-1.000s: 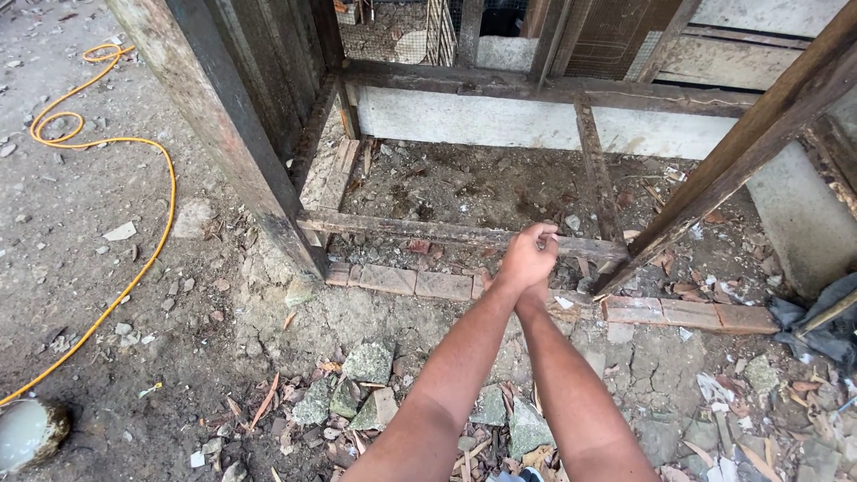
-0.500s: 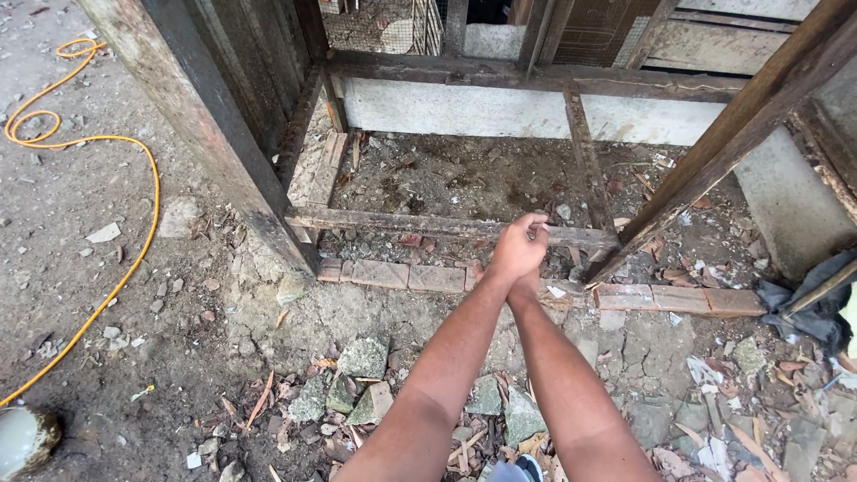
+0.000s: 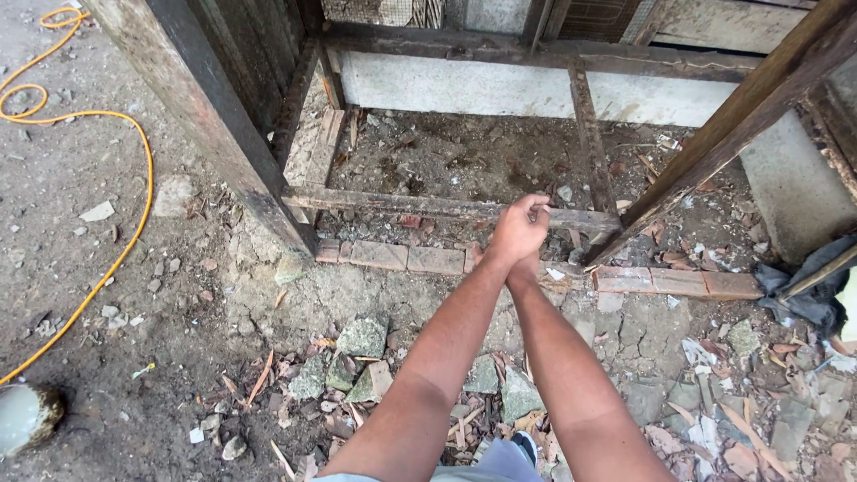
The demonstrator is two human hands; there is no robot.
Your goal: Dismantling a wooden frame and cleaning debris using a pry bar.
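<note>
Curled around the weathered bottom rail (image 3: 446, 210) of the wooden frame, your left hand (image 3: 518, 234) clamps it near the leaning post (image 3: 714, 147). Your right hand sits hidden beneath the left, so its grip cannot be told. Just below the rail runs 1 row of bricks (image 3: 406, 257).

Your left hand (image 3: 518, 230) grips the weathered bottom rail (image 3: 428, 207), covering your right hand; yellow hose (image 3: 107, 178) lies far left

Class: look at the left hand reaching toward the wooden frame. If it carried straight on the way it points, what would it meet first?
Probably the low wooden rail: the left hand is already at it, seemingly touching, with the dirt floor beyond. Depth is unclear.
</note>
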